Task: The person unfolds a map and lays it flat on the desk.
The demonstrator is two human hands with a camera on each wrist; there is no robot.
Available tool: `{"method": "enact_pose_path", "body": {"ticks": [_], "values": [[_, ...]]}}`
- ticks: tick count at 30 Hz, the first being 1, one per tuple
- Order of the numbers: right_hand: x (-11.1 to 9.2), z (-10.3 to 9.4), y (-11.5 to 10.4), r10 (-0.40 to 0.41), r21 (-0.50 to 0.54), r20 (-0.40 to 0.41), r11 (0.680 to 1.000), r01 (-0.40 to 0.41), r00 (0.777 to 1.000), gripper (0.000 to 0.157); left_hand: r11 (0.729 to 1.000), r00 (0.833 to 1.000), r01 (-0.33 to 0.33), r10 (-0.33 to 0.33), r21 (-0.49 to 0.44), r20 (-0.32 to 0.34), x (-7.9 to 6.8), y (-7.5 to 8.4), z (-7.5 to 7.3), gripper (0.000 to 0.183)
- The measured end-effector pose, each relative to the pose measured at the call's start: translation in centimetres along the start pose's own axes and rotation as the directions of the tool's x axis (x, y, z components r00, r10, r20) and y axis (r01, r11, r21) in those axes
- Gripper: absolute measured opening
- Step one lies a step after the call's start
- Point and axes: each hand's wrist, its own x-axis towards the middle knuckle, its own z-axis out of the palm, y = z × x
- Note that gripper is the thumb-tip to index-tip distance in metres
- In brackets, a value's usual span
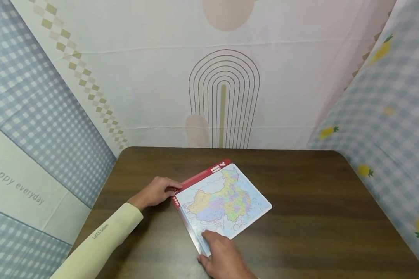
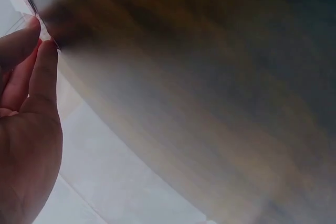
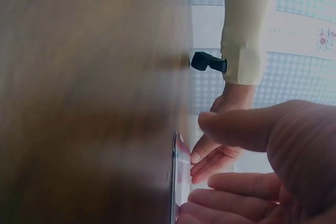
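A flat, square map board (image 1: 227,201) with a coloured map of China and red strips along its upper left lies turned at an angle on the table. At its left corner my left hand (image 1: 157,190) pinches the edge between thumb and fingers; the left wrist view shows these fingertips (image 2: 44,51) at the board's rim. My right hand (image 1: 225,254) is at the near corner, its fingers over the map's surface. In the right wrist view the thumb (image 3: 231,127) stands apart from the fingers, clear of the board's edge.
The dark wooden table (image 1: 317,209) has rounded far corners. A pale patterned cloth (image 1: 153,89) hangs behind it, with checked cloths at the left (image 1: 38,77) and right (image 1: 380,135). A dark bracket-like piece (image 3: 207,61) sticks out from the left sleeve.
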Motion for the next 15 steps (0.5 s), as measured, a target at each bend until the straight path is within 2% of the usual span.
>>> {"method": "enact_pose_path", "body": {"ticks": [10, 15], "values": [[-0.01, 0.51, -0.50, -0.005, -0.093, -0.056, 0.996, 0.000, 0.998, 0.055, 0.997, 0.998, -0.052, 0.050, 0.057, 0.032, -0.33, -0.36, -0.19, 0.038], [0.10, 0.47, -0.57, 0.026, -0.102, -0.025, 0.994, -0.029, 0.999, 0.051, 0.996, 0.998, -0.059, 0.056, 0.073, 0.038, -0.52, -0.38, -0.07, 0.040]]}}
